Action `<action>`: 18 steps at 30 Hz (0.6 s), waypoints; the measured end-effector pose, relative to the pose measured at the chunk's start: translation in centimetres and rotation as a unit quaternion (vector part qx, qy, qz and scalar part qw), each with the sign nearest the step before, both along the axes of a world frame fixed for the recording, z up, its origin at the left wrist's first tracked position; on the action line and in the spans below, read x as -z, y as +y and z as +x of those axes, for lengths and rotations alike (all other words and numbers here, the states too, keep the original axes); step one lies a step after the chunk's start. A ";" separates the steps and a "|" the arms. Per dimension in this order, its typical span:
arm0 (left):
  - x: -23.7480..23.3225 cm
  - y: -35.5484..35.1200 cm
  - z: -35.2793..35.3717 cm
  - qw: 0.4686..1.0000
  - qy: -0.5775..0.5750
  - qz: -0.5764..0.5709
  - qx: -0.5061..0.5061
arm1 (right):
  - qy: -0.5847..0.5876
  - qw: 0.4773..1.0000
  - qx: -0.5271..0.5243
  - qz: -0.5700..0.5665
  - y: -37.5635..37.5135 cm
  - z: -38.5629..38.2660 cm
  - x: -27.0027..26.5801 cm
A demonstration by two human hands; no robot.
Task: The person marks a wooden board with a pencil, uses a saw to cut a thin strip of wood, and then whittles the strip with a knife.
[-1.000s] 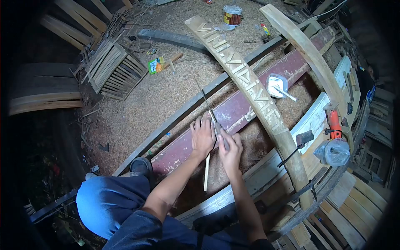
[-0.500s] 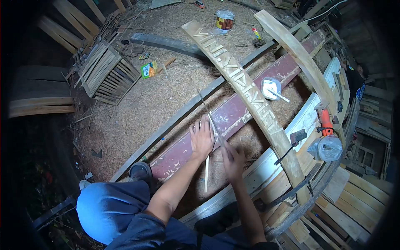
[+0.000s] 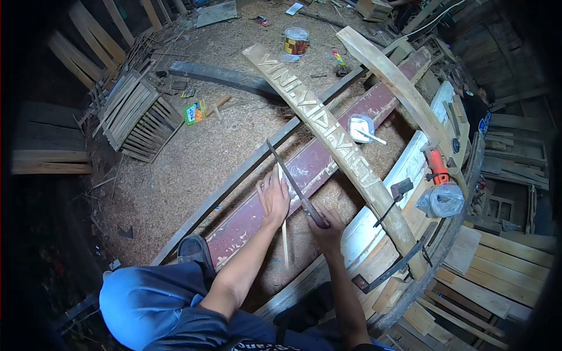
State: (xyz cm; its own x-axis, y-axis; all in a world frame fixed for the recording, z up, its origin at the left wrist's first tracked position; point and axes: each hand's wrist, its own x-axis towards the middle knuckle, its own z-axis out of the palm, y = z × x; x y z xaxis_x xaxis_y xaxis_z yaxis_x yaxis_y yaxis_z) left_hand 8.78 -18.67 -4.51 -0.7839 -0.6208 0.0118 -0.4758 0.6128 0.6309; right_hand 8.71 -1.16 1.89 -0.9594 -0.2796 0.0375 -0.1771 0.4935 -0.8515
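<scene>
My left hand (image 3: 273,198) presses a thin wooden strip (image 3: 285,243) down on the dark red plank (image 3: 246,225); the strip's lower end sticks out past the plank's near edge. My right hand (image 3: 328,227) is closed round the handle of a saw (image 3: 293,188). The narrow blade runs up and left from the handle, over the plank and close beside the fingers of my left hand. Whether its teeth touch the strip is too small to tell. Beyond the saw, a long board with raised wooden pieces (image 3: 321,123) lies across the red plank.
A tub of white stuff (image 3: 360,127) with a stick stands behind the lettered board. An orange power tool (image 3: 436,167), a plastic-wrapped roll (image 3: 446,200) and a clamp (image 3: 401,190) are at the right. A paint can (image 3: 295,42) and slatted wooden frame (image 3: 140,120) stand farther off. Another person (image 3: 477,111) is at the far right.
The view has shifted, so most things appear farther left. My right hand has moved the saw back toward me, and its handle now shows more clearly. My left hand still presses the strip.
</scene>
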 end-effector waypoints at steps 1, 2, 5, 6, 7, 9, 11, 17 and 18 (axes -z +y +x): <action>0.1 0.0 -0.1 1.000 0.002 0.004 0.002 | 0.002 1.000 0.002 0.004 0.0 0.2 -0.3; 0.1 -0.2 0.0 0.998 0.056 0.038 -0.009 | 0.016 1.000 0.001 -0.023 -0.2 0.6 -0.6; -1.5 -1.8 -0.5 0.985 0.164 0.050 -0.011 | 0.035 0.998 0.014 -0.041 -1.8 1.5 -1.5; -2.6 -2.3 -0.8 0.952 0.189 0.238 -0.038 | 0.033 0.997 0.043 -0.053 -2.7 1.4 -2.4; -3.8 -2.9 -1.2 0.882 0.209 0.418 -0.061 | 0.032 0.995 0.072 -0.065 -3.6 1.4 -3.3; -6.3 -4.3 -1.2 0.866 0.246 0.432 -0.057 | 0.064 0.988 0.113 -0.081 -5.9 0.7 -4.3; -9.2 -5.2 -0.8 0.822 0.279 0.494 -0.046 | 0.049 0.984 0.128 -0.115 -7.9 0.1 -4.7; -16.8 -7.0 -0.7 0.769 0.312 0.558 0.024 | 0.088 0.978 0.142 -0.122 -12.3 0.7 -9.0; -17.8 -7.1 -0.7 0.755 0.323 0.570 0.036 | 0.097 0.977 0.146 -0.122 -12.6 0.8 -10.2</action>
